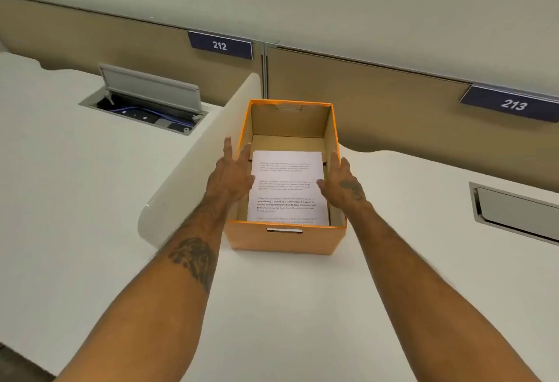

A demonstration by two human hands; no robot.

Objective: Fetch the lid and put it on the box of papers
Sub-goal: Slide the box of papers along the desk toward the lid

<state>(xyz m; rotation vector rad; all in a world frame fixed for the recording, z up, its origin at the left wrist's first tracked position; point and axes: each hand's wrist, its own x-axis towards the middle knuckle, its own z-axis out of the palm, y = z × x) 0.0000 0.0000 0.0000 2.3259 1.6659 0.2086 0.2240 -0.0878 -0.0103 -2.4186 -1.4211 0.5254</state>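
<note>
Two bare, tattooed forearms rose from the bottom corners of the frame and converged toward the centre. The left hand (231,174) was spread, fingers apart and extended, lying against the left rim of the box (284,238) with its fingertips over the edge; it clasped nothing. The right hand (340,183) was likewise opened out, palm turned inward at the right wall of the box, thumb reaching over the paper, with nothing held in it.

Between the hands, the orange cardboard box stood open-topped at the middle of the frame on a white desk (287,321), a slot handle in its near wall. Inside it lay a stack of printed papers (287,188), flat on the bottom and toward the near end.

Just left of the box stood a rounded white divider panel (193,163). In the upper left of the frame a cable hatch (145,100) sat open in the neighbouring desk, its grey flap raised. Along the tan partition behind, blue number plates read 212 (220,45) at upper centre and 213 (513,104) at upper right. A closed hatch (514,212) lay at the right edge.
</note>
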